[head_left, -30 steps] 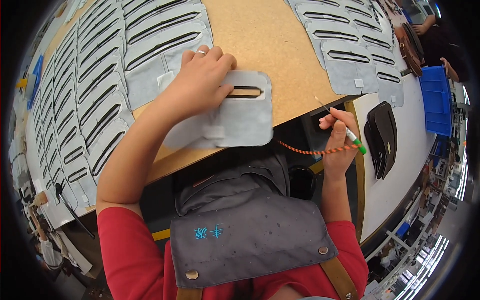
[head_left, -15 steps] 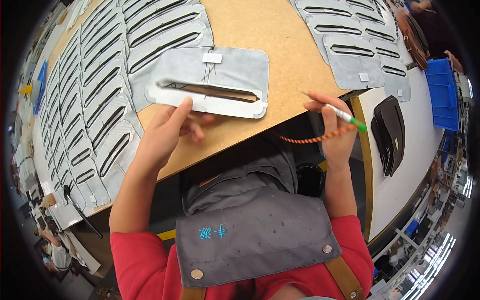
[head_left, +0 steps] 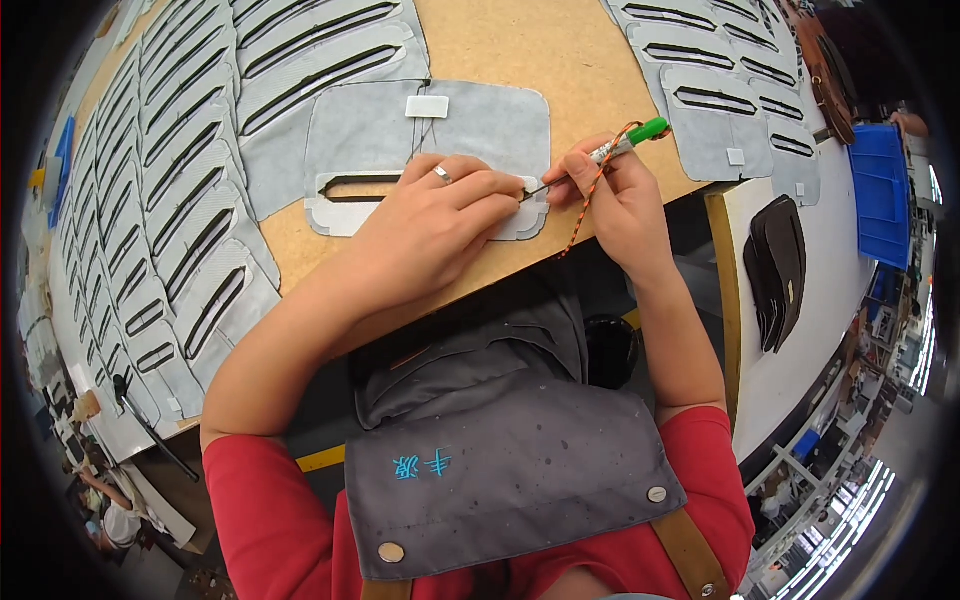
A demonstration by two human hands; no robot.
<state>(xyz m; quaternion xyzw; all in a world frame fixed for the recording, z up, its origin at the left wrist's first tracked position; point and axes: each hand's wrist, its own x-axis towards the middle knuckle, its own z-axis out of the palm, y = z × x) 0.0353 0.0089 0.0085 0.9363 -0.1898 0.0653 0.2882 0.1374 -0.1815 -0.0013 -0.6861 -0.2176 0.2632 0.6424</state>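
Note:
A grey rounded panel [head_left: 350, 120] lies on the tan work board [head_left: 520, 50], with a small white tab [head_left: 427, 106] on its upper half and a white strip [head_left: 336, 213] framing a black-edged slot along the lower half. My left hand [head_left: 450, 215] presses on that strip, fingers bent together, covering the slot's middle. My right hand [head_left: 605, 195] grips a slim metal-tipped tool [head_left: 650, 129] with a green end, angled down at the slot's right end beside my left fingertips. An orange-and-black cord [head_left: 590, 195] dangles from the tool.
Overlapping slotted panels cover the left [head_left: 180, 150] and upper right [head_left: 710, 140]. Right of the board, dark folded pieces [head_left: 775, 270] lie on a white surface near a blue tray [head_left: 880, 190] and brown bags [head_left: 830, 90]. A co-worker's hand [head_left: 908, 125] shows at the far right.
The panel has been turned round so its slot is nearest me. My left hand has shifted onto the strip; my right hand has moved up-left, bringing the tool tip to the slot's end.

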